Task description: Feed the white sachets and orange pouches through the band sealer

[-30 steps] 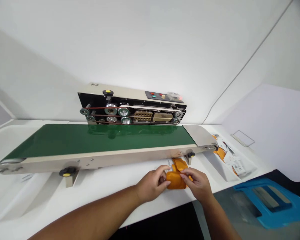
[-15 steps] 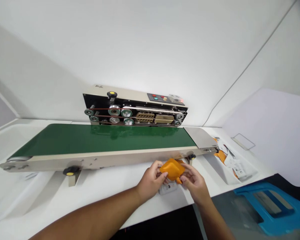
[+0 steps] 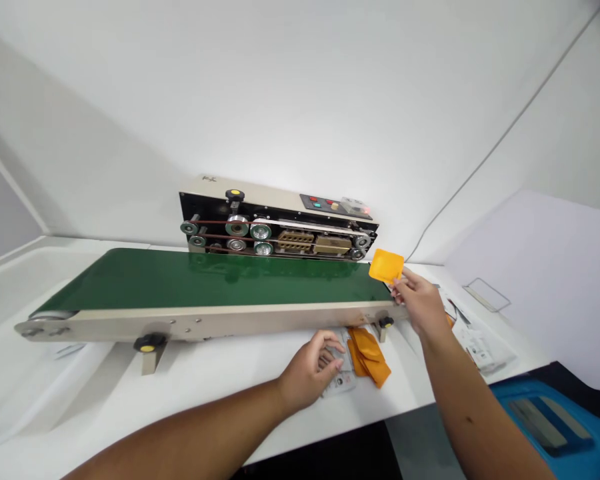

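Fingers of the right hand (image 3: 420,303) pinch an orange packet (image 3: 386,265) by its edge at the right end of a band-sealer conveyor belt (image 3: 230,280); the left hand (image 3: 313,370) (thumb and forefinger apart) curves over printed packets (image 3: 344,382) beside stacked orange packets (image 3: 367,353) on the white surface (image 3: 330,417).

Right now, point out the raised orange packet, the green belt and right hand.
Raised orange packet (image 3: 386,265), head view: middle of its face.
Green belt (image 3: 225,281), head view: bare upper surface.
Right hand (image 3: 420,300), head view: its back.
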`<state>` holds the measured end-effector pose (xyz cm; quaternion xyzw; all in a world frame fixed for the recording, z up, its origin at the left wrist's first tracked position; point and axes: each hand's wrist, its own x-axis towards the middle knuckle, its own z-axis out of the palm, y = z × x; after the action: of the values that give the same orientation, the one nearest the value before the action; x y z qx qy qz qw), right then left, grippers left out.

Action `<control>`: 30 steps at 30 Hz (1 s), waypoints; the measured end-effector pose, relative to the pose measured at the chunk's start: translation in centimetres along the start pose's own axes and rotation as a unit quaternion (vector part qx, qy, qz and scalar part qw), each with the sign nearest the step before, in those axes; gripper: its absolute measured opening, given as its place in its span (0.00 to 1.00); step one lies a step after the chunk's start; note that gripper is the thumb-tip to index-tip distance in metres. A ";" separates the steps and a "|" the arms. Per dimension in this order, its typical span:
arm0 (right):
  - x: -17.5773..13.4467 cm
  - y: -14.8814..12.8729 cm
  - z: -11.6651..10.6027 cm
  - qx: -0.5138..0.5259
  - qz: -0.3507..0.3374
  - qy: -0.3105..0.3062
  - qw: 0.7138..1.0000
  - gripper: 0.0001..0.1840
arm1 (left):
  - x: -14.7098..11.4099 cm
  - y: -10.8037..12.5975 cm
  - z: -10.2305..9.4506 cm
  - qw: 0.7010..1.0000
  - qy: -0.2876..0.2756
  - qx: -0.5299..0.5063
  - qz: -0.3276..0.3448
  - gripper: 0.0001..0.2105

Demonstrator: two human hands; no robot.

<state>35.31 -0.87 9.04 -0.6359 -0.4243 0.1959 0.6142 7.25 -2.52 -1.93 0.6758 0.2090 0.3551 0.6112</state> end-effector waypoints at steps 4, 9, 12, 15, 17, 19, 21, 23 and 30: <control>5.2 0.1 0.2 0.008 0.075 -0.009 0.997 0.21 | -0.3 0.0 0.0 0.997 -0.027 0.070 0.035 0.16; 7.7 0.7 1.7 0.055 0.117 -0.073 0.989 0.09 | -0.4 0.3 -0.1 0.995 -0.040 0.084 0.032 0.16; 8.3 0.8 2.3 0.079 0.131 -0.091 0.984 0.10 | -0.2 0.5 -0.1 0.996 -0.035 0.082 0.027 0.14; 8.4 0.7 2.5 0.100 0.140 -0.096 0.980 0.10 | -0.2 0.6 -0.1 0.994 -0.034 0.101 0.036 0.13; 8.4 0.6 2.6 0.110 0.142 -0.099 0.979 0.10 | -0.2 0.6 -0.1 0.991 -0.043 0.124 0.041 0.11; 8.4 0.5 2.7 0.117 0.143 -0.106 0.977 0.10 | -0.2 0.6 -0.2 0.988 -0.046 0.140 0.045 0.10; 8.4 0.2 3.0 0.121 0.142 -0.113 0.976 0.10 | -0.2 0.6 -0.2 0.987 -0.043 0.148 0.048 0.10; 8.4 0.0 3.2 0.120 0.140 -0.115 0.976 0.09 | -0.1 0.7 -0.2 0.986 -0.039 0.151 0.050 0.09; 7.5 -0.3 4.1 0.096 0.087 -0.089 0.988 0.10 | -0.2 1.1 -0.2 0.985 -0.038 0.163 0.050 0.09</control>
<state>36.29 7.49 10.69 -0.5888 -0.3993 0.3444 0.6126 6.83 -2.72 -0.93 0.7893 0.2064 0.3204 0.4814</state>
